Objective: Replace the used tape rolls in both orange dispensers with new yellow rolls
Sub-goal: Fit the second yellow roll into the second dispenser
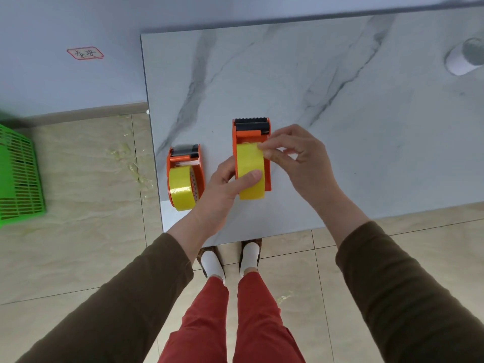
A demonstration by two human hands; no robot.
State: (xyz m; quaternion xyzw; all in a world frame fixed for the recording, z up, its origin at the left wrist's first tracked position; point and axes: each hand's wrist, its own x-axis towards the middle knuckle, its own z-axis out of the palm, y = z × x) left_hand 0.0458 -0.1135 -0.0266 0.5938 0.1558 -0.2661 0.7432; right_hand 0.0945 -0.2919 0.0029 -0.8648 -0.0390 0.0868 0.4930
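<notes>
Two orange tape dispensers lie on the marble table. The left dispenser sits near the table's left edge with a yellow roll in it. The right dispenser holds another yellow roll. My left hand grips this roll and dispenser from the left, thumb pressed on the roll. My right hand pinches the tape's loose end at the top of the roll, just below the black toothed cutter.
The table ends close to my body and at the left. A white roll-like object lies at the far right. A green plastic basket stands on the tiled floor to the left, among tape scraps.
</notes>
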